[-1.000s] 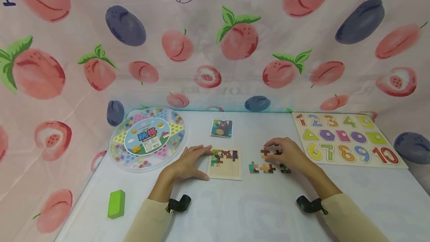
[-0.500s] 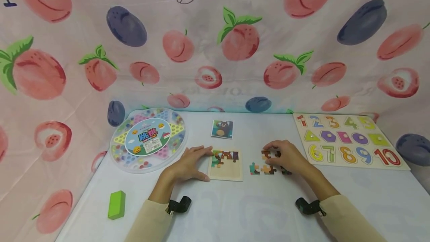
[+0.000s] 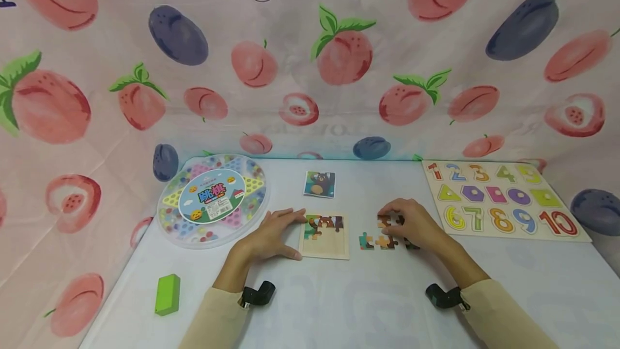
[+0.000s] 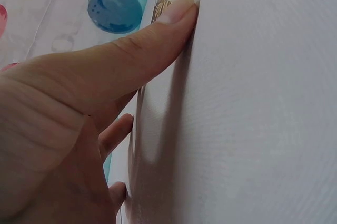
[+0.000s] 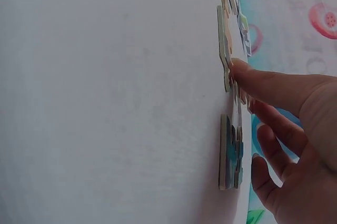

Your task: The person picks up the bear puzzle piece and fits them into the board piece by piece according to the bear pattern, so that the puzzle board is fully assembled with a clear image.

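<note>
In the head view, a small wooden puzzle tray (image 3: 325, 250) lies mid-table, its upper part filled with pieces of a bear picture. My left hand (image 3: 271, 236) rests at its left side, index finger by the upper corner and thumb by the lower one. The left wrist view shows the left thumb (image 4: 158, 39) against the tray edge. To the right of the tray, my right hand (image 3: 414, 225) pinches a brown puzzle piece (image 3: 384, 221) between thumb and index finger. Loose puzzle pieces (image 3: 385, 242) lie just below it, some partly hidden by the hand.
A bear picture card (image 3: 319, 185) lies behind the tray. At the left are a round Chinese checkers box (image 3: 213, 198) and a green block (image 3: 167, 294). A number and shape board (image 3: 504, 203) lies at the right, near my right forearm. A fruit-print cloth (image 3: 300, 69) hangs behind.
The right thumb and index finger have settled slightly closer on the brown piece. My left hand stays at the tray's side.
</note>
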Demonstrator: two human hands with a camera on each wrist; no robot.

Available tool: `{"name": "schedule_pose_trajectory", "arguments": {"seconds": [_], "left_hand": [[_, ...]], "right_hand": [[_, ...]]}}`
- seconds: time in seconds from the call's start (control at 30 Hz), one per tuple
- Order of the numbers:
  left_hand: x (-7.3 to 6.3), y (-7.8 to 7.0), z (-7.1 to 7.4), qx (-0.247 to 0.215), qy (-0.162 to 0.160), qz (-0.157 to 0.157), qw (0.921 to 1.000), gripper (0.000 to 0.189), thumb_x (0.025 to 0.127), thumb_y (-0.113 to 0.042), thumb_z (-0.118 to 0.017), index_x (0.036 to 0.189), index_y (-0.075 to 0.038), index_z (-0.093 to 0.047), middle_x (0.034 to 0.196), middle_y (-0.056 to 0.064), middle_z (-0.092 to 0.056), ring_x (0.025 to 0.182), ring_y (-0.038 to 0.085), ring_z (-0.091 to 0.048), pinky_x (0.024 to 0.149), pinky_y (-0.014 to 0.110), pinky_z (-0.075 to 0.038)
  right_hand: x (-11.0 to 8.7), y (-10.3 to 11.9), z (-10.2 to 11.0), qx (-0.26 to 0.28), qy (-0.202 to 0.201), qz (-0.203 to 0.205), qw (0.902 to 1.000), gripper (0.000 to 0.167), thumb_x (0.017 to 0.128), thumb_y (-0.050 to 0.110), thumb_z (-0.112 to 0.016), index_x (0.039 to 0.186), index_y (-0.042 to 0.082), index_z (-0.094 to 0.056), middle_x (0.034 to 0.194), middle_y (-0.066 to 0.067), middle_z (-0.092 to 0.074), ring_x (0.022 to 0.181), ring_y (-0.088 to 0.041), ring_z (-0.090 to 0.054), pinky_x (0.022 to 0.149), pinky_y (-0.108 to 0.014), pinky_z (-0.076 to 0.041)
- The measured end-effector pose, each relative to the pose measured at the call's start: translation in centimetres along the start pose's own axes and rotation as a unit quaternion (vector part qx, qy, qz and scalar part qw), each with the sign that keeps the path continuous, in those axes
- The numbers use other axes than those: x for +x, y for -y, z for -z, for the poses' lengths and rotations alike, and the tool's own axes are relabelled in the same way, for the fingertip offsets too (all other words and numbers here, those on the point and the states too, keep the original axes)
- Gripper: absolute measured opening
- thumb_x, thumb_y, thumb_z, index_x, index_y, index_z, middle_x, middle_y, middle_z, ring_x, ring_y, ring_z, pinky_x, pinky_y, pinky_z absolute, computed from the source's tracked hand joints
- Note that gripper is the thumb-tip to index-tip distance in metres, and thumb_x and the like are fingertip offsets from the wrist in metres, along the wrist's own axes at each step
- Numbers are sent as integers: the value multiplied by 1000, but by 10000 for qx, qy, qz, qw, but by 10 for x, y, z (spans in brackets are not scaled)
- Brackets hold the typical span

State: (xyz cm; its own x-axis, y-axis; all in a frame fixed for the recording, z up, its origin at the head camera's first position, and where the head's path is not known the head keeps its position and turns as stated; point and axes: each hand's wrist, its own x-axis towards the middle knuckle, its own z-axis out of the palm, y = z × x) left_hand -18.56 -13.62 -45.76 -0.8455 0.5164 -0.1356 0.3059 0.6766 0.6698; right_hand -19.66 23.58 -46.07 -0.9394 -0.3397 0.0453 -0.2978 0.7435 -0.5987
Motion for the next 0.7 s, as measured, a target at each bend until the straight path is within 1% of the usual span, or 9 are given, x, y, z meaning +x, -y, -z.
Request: {"name": "schedule_pose_trajectory", "arguments": {"seconds": [0.1,0.23,0.3,0.37,0.43,0.5,0.7], "left_hand": [[0,0,0,35,5,17,10000,77,71,-25,-92,140,-16,-59,164,-1,-42,158,32,-26,131,63,-1],[-1,0,1,63,28,40,10000,78,72,-26,-92,141,-17,-58,165,-2,-41,158,31,-25,131,62,-1],[-1,0,1,49,0,4,10000,78,71,-26,-92,141,-16,-59,165,-1,-41,158,32,-25,131,64,-1],[0,0,1,41,-3,-23,10000,77,71,-26,-92,140,-15,-59,164,0,-42,158,33,-26,130,65,-1],[0,0,1,24,-15,-53,10000,77,71,-26,-92,140,-14,-59,164,1,-42,157,33,-27,130,66,-2],[0,0,1,12,-8,-45,10000,77,71,-26,-92,140,-15,-59,164,1,-42,157,33,-26,130,65,-1],[1,2,-1,-15,6,-34,10000,77,71,-26,-92,140,-15,-59,164,1,-42,158,33,-26,130,65,-1]], "right_hand": [[-1,2,0,-79,-94,58,9999,31,82,14,-85,111,13,-75,116,-7,-73,112,-30,-64,99,-54,-54],[-2,5,0,-149,-157,-24,9998,28,82,15,-84,109,13,-76,117,-7,-69,110,-28,-64,95,-49,-56],[-2,7,0,-86,-152,-87,9998,29,83,14,-84,110,11,-76,117,-8,-66,107,-25,-66,91,-42,-58],[-2,7,0,45,-140,-144,9998,31,83,12,-84,112,9,-75,116,-8,-65,102,-22,-67,85,-32,-59],[-2,7,1,183,-144,-169,9996,33,83,10,-83,114,6,-75,115,-9,-64,99,-20,-67,79,-24,-58],[-2,7,1,274,-185,-185,9993,35,83,9,-83,116,5,-74,115,-10,-64,97,-19,-68,76,-18,-57],[-2,6,0,223,-423,-180,9987,37,83,10,-83,118,6,-75,117,-10,-69,94,-18,-70,76,-15,-57]]}}
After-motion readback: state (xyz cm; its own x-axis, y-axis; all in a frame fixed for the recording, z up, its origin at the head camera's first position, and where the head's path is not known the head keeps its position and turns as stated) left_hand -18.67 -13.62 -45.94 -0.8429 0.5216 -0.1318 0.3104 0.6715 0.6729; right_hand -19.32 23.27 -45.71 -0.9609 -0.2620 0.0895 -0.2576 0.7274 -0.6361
